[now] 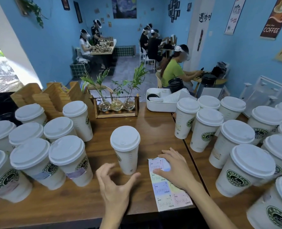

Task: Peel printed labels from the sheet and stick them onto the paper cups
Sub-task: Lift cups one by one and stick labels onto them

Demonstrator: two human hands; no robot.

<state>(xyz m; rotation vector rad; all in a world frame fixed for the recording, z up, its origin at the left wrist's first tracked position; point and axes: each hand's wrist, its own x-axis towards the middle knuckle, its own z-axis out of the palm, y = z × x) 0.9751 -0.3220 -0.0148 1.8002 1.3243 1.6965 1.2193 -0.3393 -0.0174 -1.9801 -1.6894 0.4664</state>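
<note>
Lidded cups are crowding both sides of my wooden table [80, 202], with a plant stand [116, 105] sitting behind. One paper cup [125, 150] is standing alone at centre. My left hand [115, 189] is hovering just before it, fingers loosely spread, holding nothing. My right hand [173, 169] is pressing on the label sheet [168, 187], fingertips pinching a label corner.

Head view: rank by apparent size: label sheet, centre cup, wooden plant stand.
1. label sheet
2. centre cup, close to the sheet
3. wooden plant stand, though it sits farther back, so its rank is unsure
</note>
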